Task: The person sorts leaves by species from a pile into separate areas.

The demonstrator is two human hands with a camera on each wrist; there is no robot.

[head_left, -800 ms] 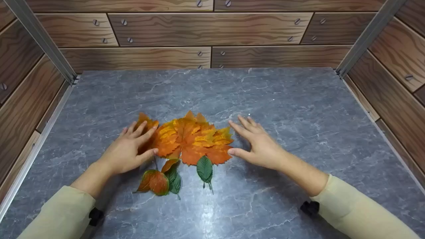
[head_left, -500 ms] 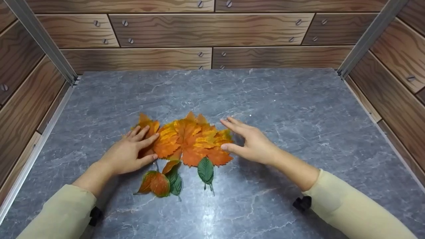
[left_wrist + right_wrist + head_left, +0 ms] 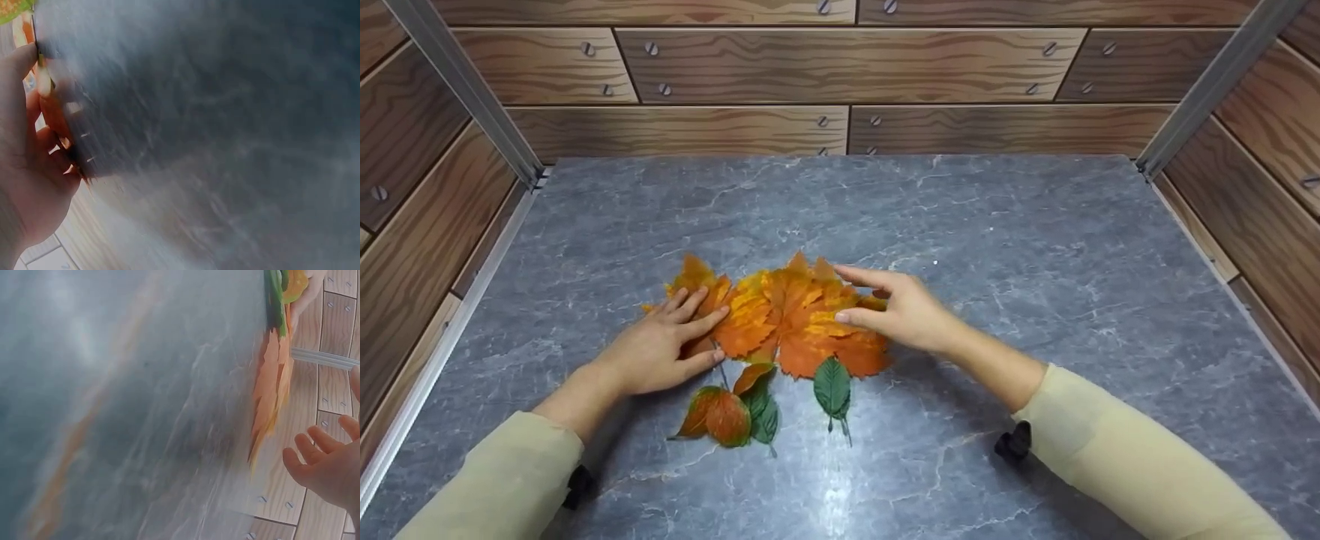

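A layered pile of orange and yellow artificial maple leaves [image 3: 780,319] lies on the table in the head view. My left hand [image 3: 649,351] rests flat on a smaller orange leaf [image 3: 696,271] at the left of the pile, with its fingers spread. In the left wrist view its fingertips are right at the leaf's edge. My right hand [image 3: 913,313] hovers over the pile's right end, thumb and fingers apart and relaxed. The right wrist view shows that hand [image 3: 329,461] raised off the leaves [image 3: 273,382], holding nothing.
Nearer me lie a red-and-green leaf [image 3: 727,420], a dark green leaf [image 3: 765,421] beside it, and another green leaf [image 3: 832,384] below the pile. Wood-plank panels [image 3: 840,64] enclose the grey marbled table [image 3: 1035,225] at back and sides.
My right hand has moved left, from beside the pile to above its right end. My left hand has settled on the left leaf and stays there. The leaves lie as before.
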